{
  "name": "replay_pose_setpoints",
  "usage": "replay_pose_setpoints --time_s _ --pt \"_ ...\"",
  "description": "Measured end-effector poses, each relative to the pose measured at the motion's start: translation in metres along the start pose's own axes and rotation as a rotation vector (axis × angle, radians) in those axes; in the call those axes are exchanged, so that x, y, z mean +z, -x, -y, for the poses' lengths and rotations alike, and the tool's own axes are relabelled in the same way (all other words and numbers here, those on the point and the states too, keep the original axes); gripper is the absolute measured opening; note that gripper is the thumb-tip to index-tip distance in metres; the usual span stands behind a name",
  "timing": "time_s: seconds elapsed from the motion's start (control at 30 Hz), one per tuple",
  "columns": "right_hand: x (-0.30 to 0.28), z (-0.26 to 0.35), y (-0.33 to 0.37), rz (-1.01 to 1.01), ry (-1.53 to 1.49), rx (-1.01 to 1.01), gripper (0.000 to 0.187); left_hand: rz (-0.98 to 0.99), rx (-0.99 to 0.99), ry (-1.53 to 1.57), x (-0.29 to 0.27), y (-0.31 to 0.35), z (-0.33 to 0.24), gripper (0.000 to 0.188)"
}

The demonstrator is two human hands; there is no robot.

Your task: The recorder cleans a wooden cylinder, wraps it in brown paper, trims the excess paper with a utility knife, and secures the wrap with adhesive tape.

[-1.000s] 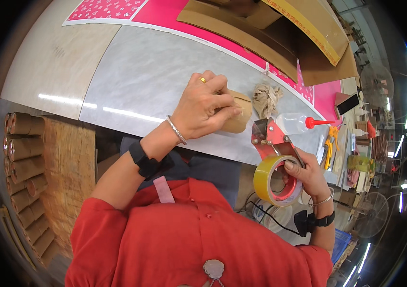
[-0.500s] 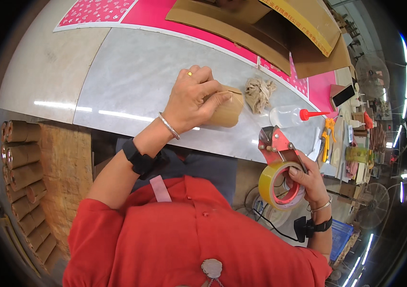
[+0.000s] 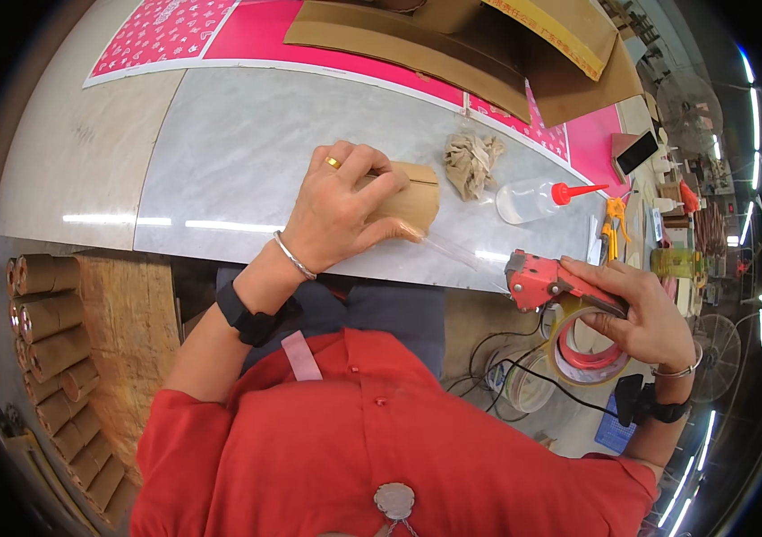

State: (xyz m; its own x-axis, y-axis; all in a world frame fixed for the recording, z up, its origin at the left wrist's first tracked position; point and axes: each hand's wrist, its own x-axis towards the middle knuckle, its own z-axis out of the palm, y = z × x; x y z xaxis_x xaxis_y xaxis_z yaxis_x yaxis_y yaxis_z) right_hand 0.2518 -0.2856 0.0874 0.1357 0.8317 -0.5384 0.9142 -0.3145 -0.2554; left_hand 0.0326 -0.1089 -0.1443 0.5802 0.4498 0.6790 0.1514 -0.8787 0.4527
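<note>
Closed over a short brown paper-wrapped roll [image 3: 417, 199], my left hand [image 3: 341, 210] presses it onto the grey tabletop [image 3: 238, 152]. Its thumb lies at the roll's near edge, where a strip of clear tape [image 3: 451, 250] is stuck. That strip runs rightward to the red head of a tape dispenser [image 3: 542, 279]. My right hand [image 3: 645, 313] grips the dispenser's handle just off the table's near edge. The tape's ring [image 3: 585, 360] hangs below the handle. The left fingers partly cover the roll's left end.
Beyond the roll lies a crumpled beige cloth [image 3: 472, 164], beside a clear bottle [image 3: 524, 203] with a red nozzle. A yellow-handled tool [image 3: 614, 215] and a phone [image 3: 637, 152] are at the right. An open cardboard box [image 3: 399, 40] stands at the back; brown rolls [image 3: 54, 313] are stacked lower left.
My right hand has moved right and slightly up with the tape dispenser, which has turned, and a tape strip now stretches from the roll. My left hand has shifted slightly left and nearer.
</note>
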Motion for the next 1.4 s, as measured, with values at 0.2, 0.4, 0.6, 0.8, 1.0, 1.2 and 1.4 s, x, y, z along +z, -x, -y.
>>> replay_pose_setpoints --time_s 0.2,0.4,0.6,0.8,1.0,1.2,1.4 --pt "-0.022 0.021 0.002 0.020 0.084 0.024 0.063 -0.008 0.073 -0.004 -0.003 0.004 -0.005 0.056" --pt "-0.046 0.045 -0.005 0.042 0.170 0.033 0.062 0.026 0.075 0.060 -0.013 0.005 -0.005 0.066" --pt "-0.057 0.051 -0.009 0.021 0.078 -0.024 0.061 -0.008 0.080 0.102 -0.007 0.012 -0.004 0.073" --pt "-0.051 0.040 -0.018 -0.140 -0.207 -0.001 0.059 -0.012 0.066 0.100 -0.008 0.000 0.003 0.077" --pt "-0.064 0.009 -0.005 -0.378 -0.336 0.029 0.058 0.074 0.110 0.097 -0.011 -0.002 0.007 0.083" --pt "-0.040 -0.005 -0.025 -0.631 -0.776 0.041 0.031 0.003 -0.006 0.108 -0.007 0.005 -0.002 0.060" --pt "0.082 0.020 -0.090 -0.373 -1.548 -0.105 0.033 0.116 -0.125 0.201 -0.020 0.003 -0.015 0.045"
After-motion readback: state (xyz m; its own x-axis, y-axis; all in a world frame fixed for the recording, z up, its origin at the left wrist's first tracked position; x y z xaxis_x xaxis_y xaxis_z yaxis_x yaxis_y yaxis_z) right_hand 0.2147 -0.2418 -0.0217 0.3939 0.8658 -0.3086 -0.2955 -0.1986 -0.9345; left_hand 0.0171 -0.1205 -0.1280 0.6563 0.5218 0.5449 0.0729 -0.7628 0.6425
